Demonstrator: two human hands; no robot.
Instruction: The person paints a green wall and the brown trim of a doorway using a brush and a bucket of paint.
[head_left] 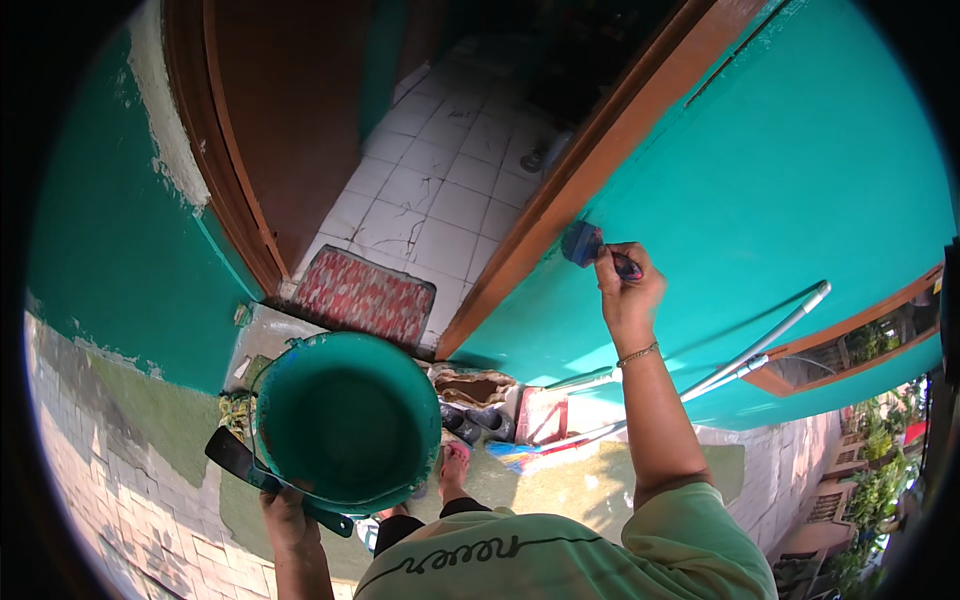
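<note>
- Paintbrush (580,243), head view: it is at the green wall (760,170), right beside the brown door frame (612,130); its bristle tips seem to touch the paint, though the exact contact is hard to make out.
- The right hand (634,282) has its fingers gripping the brush handle, covering part of it.
- The left hand (285,515) has its fingers closed on the wire handle of the green bucket (350,362) along with a dark flat tool (234,455); how each is gripped is unclear.
- The bucket's inside is too dark to tell its contents, and its body hides most of one foot.
- Beyond the red doormat (362,296), the room's far end fades into shadow.
- The forearm covers part of the broom (745,355).
</note>
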